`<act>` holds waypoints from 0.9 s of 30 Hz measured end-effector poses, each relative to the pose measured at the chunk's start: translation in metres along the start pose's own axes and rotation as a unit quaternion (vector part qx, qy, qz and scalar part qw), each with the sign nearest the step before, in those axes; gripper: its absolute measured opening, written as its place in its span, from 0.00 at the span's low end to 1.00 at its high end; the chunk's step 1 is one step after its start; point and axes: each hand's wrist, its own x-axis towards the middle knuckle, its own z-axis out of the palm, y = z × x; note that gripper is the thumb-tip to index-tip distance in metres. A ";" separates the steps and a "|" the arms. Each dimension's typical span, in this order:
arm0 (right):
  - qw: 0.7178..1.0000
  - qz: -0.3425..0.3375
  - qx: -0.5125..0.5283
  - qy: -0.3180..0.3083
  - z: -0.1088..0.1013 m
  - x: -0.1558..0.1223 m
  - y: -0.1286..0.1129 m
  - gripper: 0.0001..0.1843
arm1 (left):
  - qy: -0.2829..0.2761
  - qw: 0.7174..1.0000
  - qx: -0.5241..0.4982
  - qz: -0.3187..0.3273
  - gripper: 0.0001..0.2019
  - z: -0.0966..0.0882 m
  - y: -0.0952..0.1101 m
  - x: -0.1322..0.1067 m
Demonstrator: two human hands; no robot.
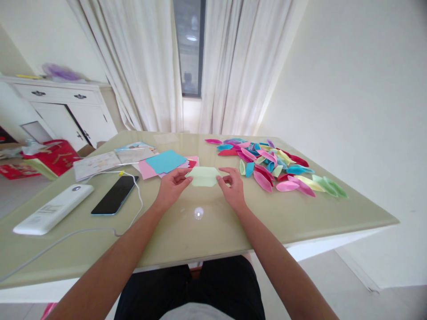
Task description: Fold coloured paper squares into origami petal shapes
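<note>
A pale green sheet of paper (pixel 204 176) with folded corners and a crease along its length is held up above the table between both hands. My left hand (pixel 173 184) pinches its left end between thumb and fingers. At the right end my right hand (pixel 231 184) grips it the same way, fingers curled. Just behind my left hand lies a stack of coloured paper, a blue sheet (pixel 166 161) on top of a pink one (pixel 148 170). Beyond my right hand spreads a pile of folded paper pieces (pixel 263 155) in pink, blue, red, yellow and green.
Left on the table are a dark-screened phone (pixel 115 195), a white power bank (pixel 53 210) and a white cable (pixel 138 204). Behind them lie printed packets (pixel 100 164). A red bag (pixel 55 158) stands near the white cabinet (pixel 66 106). The table's front edge runs close to my legs.
</note>
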 end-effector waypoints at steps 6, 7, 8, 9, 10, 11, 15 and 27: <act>0.996 0.074 0.044 -0.027 0.002 0.004 0.006 0.20 | 0.013 0.999 -0.023 -0.025 0.25 0.000 0.003 0.000; 0.995 0.082 0.052 -0.032 0.002 0.005 0.007 0.20 | 0.011 0.999 -0.030 -0.031 0.25 0.000 0.004 0.000; 0.994 0.089 0.060 -0.035 0.002 0.006 0.008 0.20 | 0.006 0.999 -0.036 -0.035 0.26 0.000 0.005 0.000; 0.993 0.095 0.067 -0.037 0.002 0.007 0.009 0.21 | 0.000 0.998 -0.042 -0.039 0.26 0.001 0.006 0.000; 0.992 0.100 0.073 -0.038 0.001 0.008 0.010 0.21 | -0.006 0.998 -0.047 -0.042 0.27 0.001 0.007 0.000; 0.991 0.105 0.080 -0.038 0.001 0.009 0.010 0.21 | -0.013 0.998 -0.051 -0.045 0.27 0.001 0.008 -0.001; 0.987 0.118 0.099 -0.037 0.000 0.009 0.010 0.21 | -0.026 0.997 -0.055 -0.049 0.28 0.001 0.010 0.000; 0.984 0.129 0.122 -0.031 0.000 0.007 0.004 0.22 | -0.057 0.997 -0.021 -0.042 0.25 0.001 0.011 -0.003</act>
